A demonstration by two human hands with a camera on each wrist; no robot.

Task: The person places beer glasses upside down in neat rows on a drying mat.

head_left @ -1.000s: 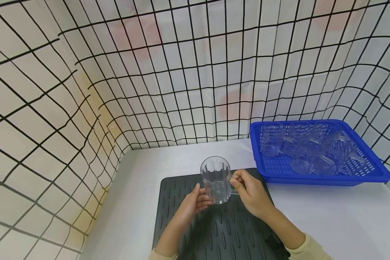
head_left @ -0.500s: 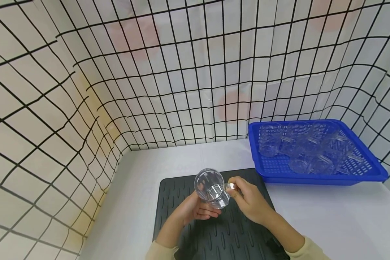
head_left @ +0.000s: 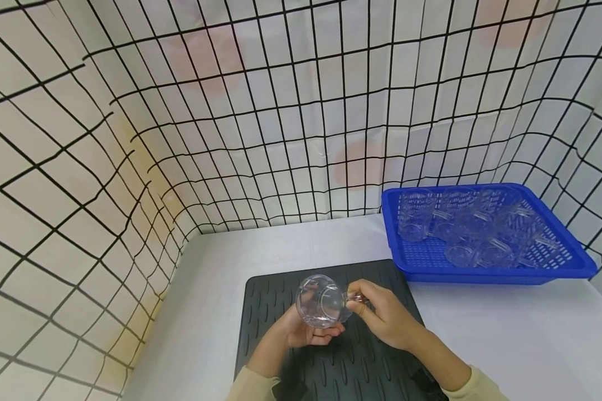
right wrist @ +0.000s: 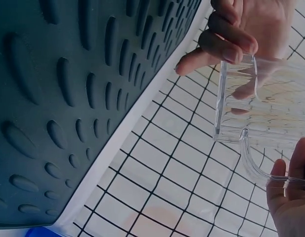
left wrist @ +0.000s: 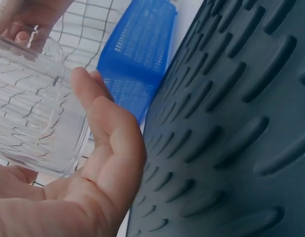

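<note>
Mug step: the glass mug point(head_left: 319, 301) is up in the air, tipped on a slant, with two hands on it. It looks like the step is turning the mug about – maybe to see it from all sides.
Mug's next move: it seems to call for a slow, soft turn with both hands working as one, because smooth glass could slip.
Mug's place: over the black mat point(head_left: 363, 356), not touching it; the blue basket point(head_left: 501, 274) is at 2 o'clock from the mug in the head view.
Right hand point(head_left: 383, 314): pinching the handle point(right wrist: 251, 165), at 3 o'clock from the mug.
Left hand point(head_left: 298, 332): fingers bent round the mug's bottom end, at 7 o'clock.
Mugs held: one, with one handle.
Basket mugs point(head_left: 474, 223): at least five – they are see-through and overlap, so I can't tell just how many.
Hands: two, both busy.
Baskets: one.
Mats: one, flat on the one white table point(head_left: 501, 323).
Grid wall point(head_left: 301, 104): at 12 o'clock, behind it all.
</note>
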